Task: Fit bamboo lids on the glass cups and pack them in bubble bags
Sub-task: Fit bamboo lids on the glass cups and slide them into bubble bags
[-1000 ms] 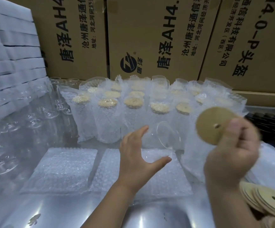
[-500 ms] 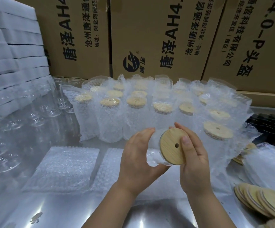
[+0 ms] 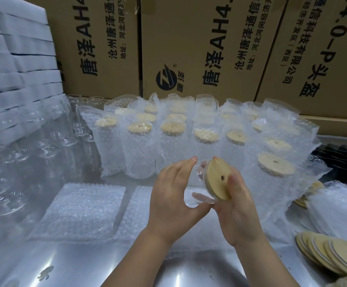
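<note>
Where a second ago the right hand (image 3: pixel 239 212) held the bamboo lid (image 3: pixel 218 179) apart, above the table (image 3: pixel 127 266) it now grips that lid against the mouth of the sideways glass cup (image 3: pixel 202 197), which the left hand (image 3: pixel 174 204) clasps; behind, the bagged cups (image 3: pixel 139 150) stand unchanged.

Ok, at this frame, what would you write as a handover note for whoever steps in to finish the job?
Left hand grips the glass cup, held sideways above the table. Right hand holds the bamboo lid against the cup's mouth; whether it is fully seated cannot be told.
Done: rows of packed cups stand at the back.
Left: press this lid home and slip the cup into a flat bubble bag lying in front. Then do the bare cups on the left, using the loose lids at the right.
</note>
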